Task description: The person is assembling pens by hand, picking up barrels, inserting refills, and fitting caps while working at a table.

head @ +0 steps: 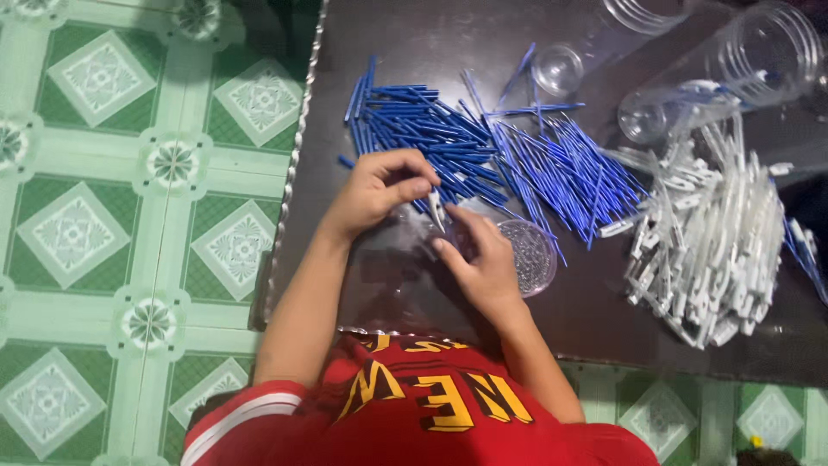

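Your left hand (375, 192) pinches a slim white plastic pen part (435, 210) in a narrow grip while your right hand (483, 259), fingers loosely curled and holding nothing visible, rests beside the small clear round dish (530, 255) on the dark counter (414, 285).

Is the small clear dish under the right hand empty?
No. The small clear dish beside the right hand holds many tiny pieces across its bottom.

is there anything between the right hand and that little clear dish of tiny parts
Nothing visible. The right hand already rests against the near rim of the clear dish, partly covering its left side. The left hand holds a small white piece just above, beside the blue tubes, not blocking it.
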